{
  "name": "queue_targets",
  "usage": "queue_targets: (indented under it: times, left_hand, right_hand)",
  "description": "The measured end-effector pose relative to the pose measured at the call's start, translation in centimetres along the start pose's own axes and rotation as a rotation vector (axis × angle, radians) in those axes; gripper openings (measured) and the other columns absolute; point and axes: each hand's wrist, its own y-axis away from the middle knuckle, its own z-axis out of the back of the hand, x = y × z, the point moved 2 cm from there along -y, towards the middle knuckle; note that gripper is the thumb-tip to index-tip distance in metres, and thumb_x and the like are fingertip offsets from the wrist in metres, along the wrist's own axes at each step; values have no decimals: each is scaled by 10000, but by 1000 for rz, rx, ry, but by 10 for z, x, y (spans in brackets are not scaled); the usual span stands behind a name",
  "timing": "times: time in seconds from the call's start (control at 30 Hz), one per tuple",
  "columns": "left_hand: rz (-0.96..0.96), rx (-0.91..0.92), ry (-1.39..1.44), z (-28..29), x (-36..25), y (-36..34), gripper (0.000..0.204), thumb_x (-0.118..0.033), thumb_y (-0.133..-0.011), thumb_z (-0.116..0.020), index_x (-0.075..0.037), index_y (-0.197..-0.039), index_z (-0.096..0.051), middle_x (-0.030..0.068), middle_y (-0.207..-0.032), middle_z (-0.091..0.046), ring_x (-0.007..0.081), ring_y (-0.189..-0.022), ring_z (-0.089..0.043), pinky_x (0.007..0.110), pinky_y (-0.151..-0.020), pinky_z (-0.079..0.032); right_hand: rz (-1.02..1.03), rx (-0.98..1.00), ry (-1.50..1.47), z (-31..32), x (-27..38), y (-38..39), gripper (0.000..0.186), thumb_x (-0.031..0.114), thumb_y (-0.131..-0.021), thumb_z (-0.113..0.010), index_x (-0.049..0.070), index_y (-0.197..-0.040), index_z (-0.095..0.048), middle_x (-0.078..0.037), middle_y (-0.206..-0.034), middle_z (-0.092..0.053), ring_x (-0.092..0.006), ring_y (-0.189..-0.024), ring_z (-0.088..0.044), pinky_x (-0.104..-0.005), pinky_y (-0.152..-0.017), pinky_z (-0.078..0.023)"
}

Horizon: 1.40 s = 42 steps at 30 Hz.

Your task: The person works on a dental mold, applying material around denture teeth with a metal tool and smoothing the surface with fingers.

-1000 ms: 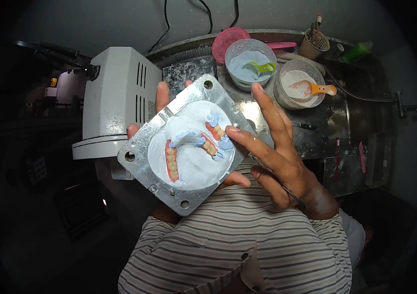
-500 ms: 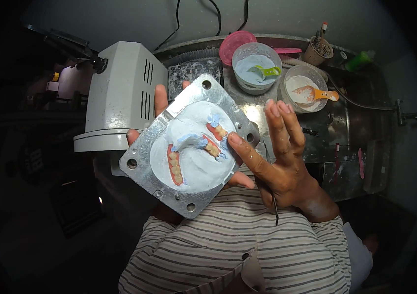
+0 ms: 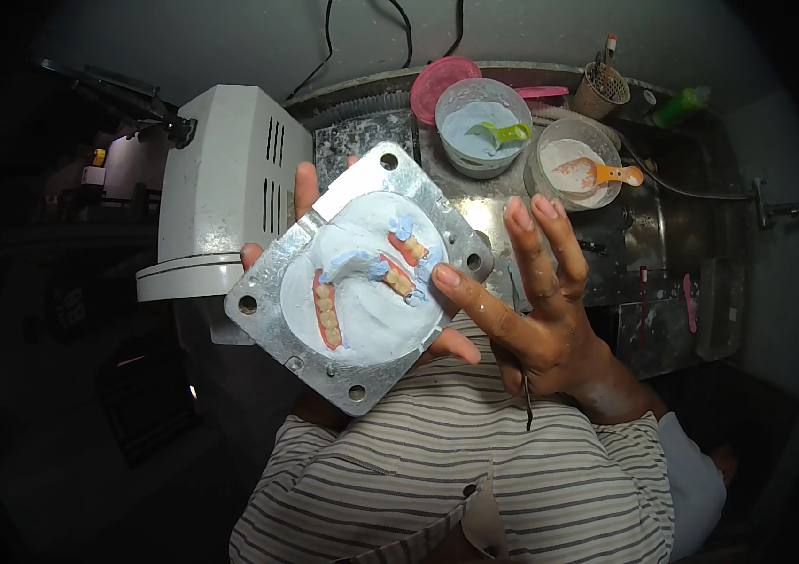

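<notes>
My left hand [image 3: 305, 188] grips from beneath a square metal flask [image 3: 258, 305] filled with pale plaster [image 3: 366, 329]. In the plaster sit pink denture pieces with tooth rows [image 3: 327, 310], with bits of light blue material [image 3: 352, 266] beside and between them. My right hand [image 3: 535, 320] rests its index fingertip on the plaster by the right-hand pieces, middle and ring fingers raised. A thin dark tool [image 3: 529, 414] hangs from under its thumb side, apparently held there; the grip is partly hidden.
A white machine [image 3: 211, 179] stands left. Behind are tubs of blue powder [image 3: 470, 122] and white powder [image 3: 559, 150] with scoops, a pink lid [image 3: 432, 85], a tool cup [image 3: 597, 94] and a green bottle [image 3: 672, 113]. A tap [image 3: 775, 211] is right.
Since a second ago my right middle and ring fingers have lifted, the index fingertip has shifted slightly down the plaster, and the thin tool has swung to point downward.
</notes>
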Motion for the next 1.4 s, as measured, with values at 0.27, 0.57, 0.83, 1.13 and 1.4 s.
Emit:
queue_targets:
  times: [0.27,0.57,0.83,1.13,1.4]
  left_hand:
    - [-216,-23,-2499,-17,3,1,1031,-850,-773,-337,-292,-1622,-162,58,-1678,-172,374,-1526,-201,672,-1193,-226]
    - [-130,-24,-2800,-24,6,7,1118,-935,-724,-183,-280,-1628,-120,38,-1680,-173,369,-1526,-211,631,-1219,-209]
    - [-53,19,-3014,-16,6,12,1200,-1006,-681,-56,-276,-1633,-92,33,-1683,-171,364,-1529,-215,603,-1237,-190]
    - [154,-60,-2839,-23,9,8,1279,-1082,-583,-262,-313,-1604,-240,81,-1663,-200,391,-1534,-138,799,-1131,-11]
    - [150,-108,-437,45,51,45,1361,-855,-547,-690,-110,-1591,-231,94,-1610,-314,307,-1481,-289,518,-1219,-199]
  right_hand:
    - [61,-67,158,-4,-4,5,447,135,-981,-504,350,-1341,-661,-29,-1563,-459,-291,-1472,-285,-525,-1239,-202]
    - [114,13,140,3,-7,-6,418,273,-933,-542,159,-1298,-711,-292,-1586,-332,-420,-1468,-272,-517,-1210,-221]
    - [4,158,-261,8,-7,-22,611,70,-841,-553,-46,-1439,-508,-355,-1583,-290,-437,-1483,-239,-490,-1218,-193]
    - [4,203,-246,14,2,-17,592,81,-808,-539,-45,-1387,-561,-370,-1566,-310,-460,-1485,-234,-517,-1219,-178]
    - [100,87,-20,24,-24,-23,375,244,-870,-522,149,-1143,-762,-293,-1576,-355,-408,-1477,-304,-532,-1215,-203]
